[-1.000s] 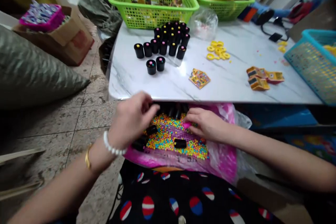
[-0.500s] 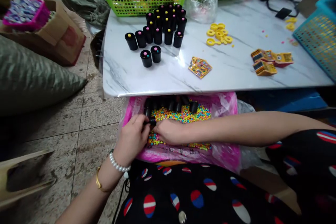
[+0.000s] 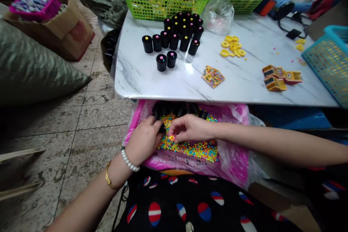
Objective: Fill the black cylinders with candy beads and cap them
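Note:
My left hand [image 3: 146, 138] is closed on a small black cup [image 3: 162, 129] over the left side of a pink basket [image 3: 243, 152] lined with clear plastic. Between the fingertips of my right hand [image 3: 191, 127] is a small pink cap-like scoop [image 3: 172, 138] with several yellow and orange beads in it. It is just right of the cup, low over a bed of small coloured candy-like beads [image 3: 199, 149]. More black cups [image 3: 203, 114] lie among the beads along the basket's far side, partly under the table edge.
On the marble-patterned table [image 3: 168, 85] stand several black cups [image 3: 161, 63] with pink or yellow tops, yellow rings [image 3: 232, 46], printed packets [image 3: 213, 76] and small folded boxes [image 3: 276, 83]. Green baskets [image 3: 163, 5] line the back; a blue basket [image 3: 326, 49] is at right. A sack [image 3: 35, 69] lies left.
My right hand has lifted slightly from the beads and turned, showing the pink scoop with beads in it. My left hand still grips the black cup. The view has shifted a little.

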